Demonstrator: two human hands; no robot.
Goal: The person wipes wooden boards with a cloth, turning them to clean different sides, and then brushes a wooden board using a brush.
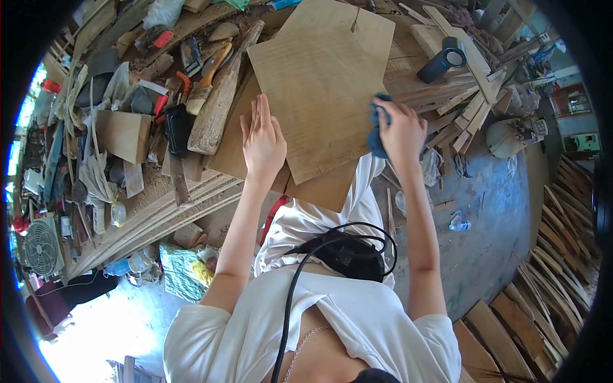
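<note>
A thin, light-brown wooden panel (319, 89) lies tilted on top of other flat wooden boards (373, 38) in front of me. My left hand (264, 143) rests at the panel's left edge, fingers stretched out and slightly apart, holding nothing. At the opposite edge, my right hand (403, 131) has its fingers curled round a dark blue cloth (378, 137). The cloth is bunched up and partly covered by the hand. It touches or hangs just beside the panel's right edge; I cannot tell which.
A paintbrush (205, 83), a rough wood piece (214, 108) and a wooden block (122, 136) crowd the left. On the right stand a black cylinder (442, 60) and loose wood strips (469, 118). A plastic bottle (459, 223) lies on the floor. A black cable (290, 306) crosses my lap.
</note>
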